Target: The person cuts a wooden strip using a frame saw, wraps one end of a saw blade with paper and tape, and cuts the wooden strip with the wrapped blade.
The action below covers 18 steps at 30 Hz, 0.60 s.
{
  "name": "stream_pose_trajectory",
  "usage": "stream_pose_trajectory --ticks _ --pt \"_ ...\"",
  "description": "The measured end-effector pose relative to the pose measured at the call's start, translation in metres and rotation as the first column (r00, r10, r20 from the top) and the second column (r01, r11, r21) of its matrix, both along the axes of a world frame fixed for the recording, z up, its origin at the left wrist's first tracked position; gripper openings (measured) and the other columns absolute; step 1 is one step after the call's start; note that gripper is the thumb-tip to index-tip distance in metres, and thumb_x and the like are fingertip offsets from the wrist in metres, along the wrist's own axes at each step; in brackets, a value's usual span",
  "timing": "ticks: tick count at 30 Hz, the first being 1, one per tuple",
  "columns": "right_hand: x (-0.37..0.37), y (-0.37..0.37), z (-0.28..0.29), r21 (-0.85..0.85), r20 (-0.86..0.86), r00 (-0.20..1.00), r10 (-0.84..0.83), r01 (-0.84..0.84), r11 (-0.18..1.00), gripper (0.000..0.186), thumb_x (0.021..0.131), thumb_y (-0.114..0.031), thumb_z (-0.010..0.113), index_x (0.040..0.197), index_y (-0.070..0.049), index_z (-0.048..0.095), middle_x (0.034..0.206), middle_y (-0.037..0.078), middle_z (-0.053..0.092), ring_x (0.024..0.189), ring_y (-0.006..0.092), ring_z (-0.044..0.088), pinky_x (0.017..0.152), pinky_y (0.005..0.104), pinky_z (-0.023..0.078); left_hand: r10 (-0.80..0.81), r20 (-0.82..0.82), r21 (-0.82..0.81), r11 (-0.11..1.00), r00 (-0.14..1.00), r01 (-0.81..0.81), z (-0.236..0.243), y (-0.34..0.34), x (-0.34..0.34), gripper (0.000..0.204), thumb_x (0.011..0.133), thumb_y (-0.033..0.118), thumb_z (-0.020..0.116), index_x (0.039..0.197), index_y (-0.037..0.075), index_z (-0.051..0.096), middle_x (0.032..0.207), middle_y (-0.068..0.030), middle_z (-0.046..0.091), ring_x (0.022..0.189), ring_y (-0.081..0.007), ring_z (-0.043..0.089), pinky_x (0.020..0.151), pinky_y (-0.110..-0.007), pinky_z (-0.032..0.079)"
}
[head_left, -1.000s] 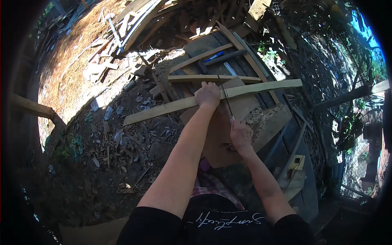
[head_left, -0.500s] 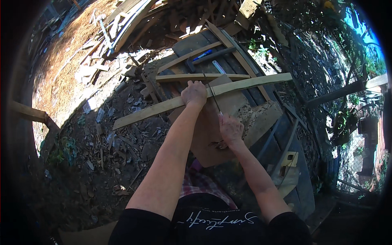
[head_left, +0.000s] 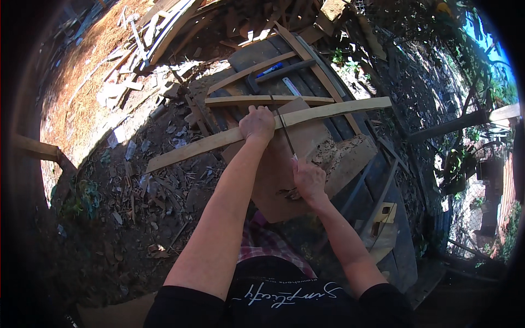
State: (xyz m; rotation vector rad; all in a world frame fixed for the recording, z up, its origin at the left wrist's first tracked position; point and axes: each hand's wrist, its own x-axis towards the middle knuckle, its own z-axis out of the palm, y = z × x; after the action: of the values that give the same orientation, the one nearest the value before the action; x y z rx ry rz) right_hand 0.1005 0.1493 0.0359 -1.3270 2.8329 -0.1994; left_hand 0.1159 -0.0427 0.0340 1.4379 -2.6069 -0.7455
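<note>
A long, slightly bowed wooden strip (head_left: 339,109) lies across a worn brown board (head_left: 268,180) in front of me. My left hand (head_left: 257,125) is closed over the strip left of its middle, pressing it down. My right hand (head_left: 309,179) grips a saw by its handle, which the fingers mostly hide. The thin dark saw blade (head_left: 286,133), seen nearly edge-on, crosses the strip just right of my left hand. How deep it sits in the wood I cannot tell.
Beyond the strip lie a shorter wooden piece (head_left: 229,101), a dark angled bar (head_left: 285,71), a blue marker (head_left: 270,70) and a small ruler (head_left: 291,86) on dark planks. A hammer (head_left: 139,41) and scrap wood are at far left. A yellowish block (head_left: 385,212) sits at right.
My right hand and the saw have shifted very slightly toward me. My left hand keeps its hold on the strip. The whole view has moved a little.
</note>
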Motion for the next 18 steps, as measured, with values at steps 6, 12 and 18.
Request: stream_pose_trajectory --ticks 6,12,18 --pt "-0.018 -0.043 0.001 -0.107 0.026 1.000 -0.012 0.015 0.994 0.037 0.099 -0.035 0.044 0.078 -0.008 0.060 0.063 0.016 0.064 0.061 0.0355 0.066 0.056 0.0462 0.052 -0.002 0.022 -0.020 1.000 1.000 0.003 -0.002 0.001 -0.002 0.044 0.100 0.033 0.032 0.105 0.006 0.066 0.112 -0.0160 0.061 0.097 -0.0367 0.065 0.085 -0.046 0.051" --pt "0.006 0.011 0.020 -0.045 0.011 1.000 -0.002 0.002 0.999 0.039 0.099 -0.035 0.044 0.074 -0.008 0.060 0.063 0.016 0.064 0.060 0.0352 0.066 0.056 0.0453 0.052 0.025 0.014 -0.024 0.999 1.000 -0.025 -0.003 0.000 -0.002 0.043 0.100 0.033 0.033 0.104 0.006 0.067 0.112 -0.0161 0.061 0.097 -0.0368 0.065 0.084 -0.046 0.052" --pt "-0.014 -0.021 -0.007 -0.187 -0.048 0.998 0.049 -0.057 0.981 0.040 0.099 -0.035 0.044 0.074 -0.008 0.060 0.061 0.015 0.064 0.057 0.0335 0.065 0.053 0.0444 0.051 0.007 0.018 -0.055 0.998 1.000 -0.006 -0.002 0.002 -0.002 0.043 0.099 0.034 0.034 0.105 0.006 0.067 0.112 -0.0164 0.061 0.096 -0.0372 0.065 0.085 -0.046 0.051"
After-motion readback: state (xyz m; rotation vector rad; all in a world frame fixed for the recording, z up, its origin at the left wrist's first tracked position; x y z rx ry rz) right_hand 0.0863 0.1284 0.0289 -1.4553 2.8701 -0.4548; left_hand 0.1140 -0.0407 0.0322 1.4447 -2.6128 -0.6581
